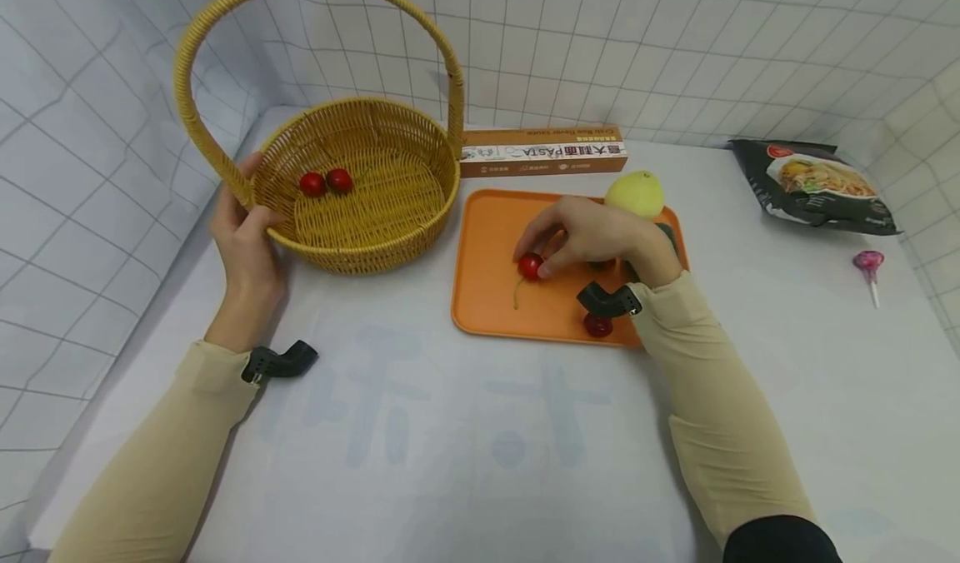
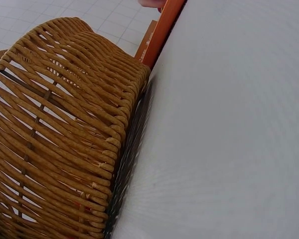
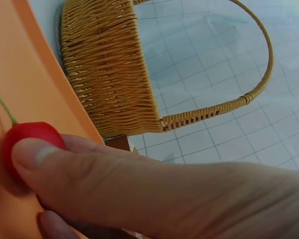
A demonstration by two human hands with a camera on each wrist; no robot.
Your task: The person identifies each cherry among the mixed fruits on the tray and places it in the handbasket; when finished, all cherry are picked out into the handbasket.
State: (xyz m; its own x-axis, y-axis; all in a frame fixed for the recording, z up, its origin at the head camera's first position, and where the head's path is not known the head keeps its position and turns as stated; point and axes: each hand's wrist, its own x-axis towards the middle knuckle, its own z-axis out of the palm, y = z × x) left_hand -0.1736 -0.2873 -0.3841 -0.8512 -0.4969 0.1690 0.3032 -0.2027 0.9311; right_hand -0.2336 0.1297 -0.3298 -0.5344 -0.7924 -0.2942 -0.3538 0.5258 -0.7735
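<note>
Between thumb and fingers my right hand (image 1: 583, 234) pinches a red cherry (image 1: 530, 266) with a green stem, over the orange tray (image 1: 487, 317). The right wrist view shows the thumb pressed on the same cherry (image 3: 32, 137). My left hand (image 1: 251, 238) grips the left rim of the yellow wicker basket (image 1: 375, 251) beside its handle. Two red cherries (image 1: 326, 183) lie inside the basket. Another dark red cherry (image 1: 597, 324) is on the tray near its front edge, below my right wrist. Other items on the tray are partly hidden behind the right hand.
A yellow-green round fruit (image 1: 636, 194) sits at the tray's back right. Behind the tray lies a brown pasta box (image 1: 543, 151). Far to the right are a black noodle packet (image 1: 817, 186) and a pink lollipop (image 1: 869, 261). White tiled-pattern sheeting (image 1: 570, 55) stands around the table.
</note>
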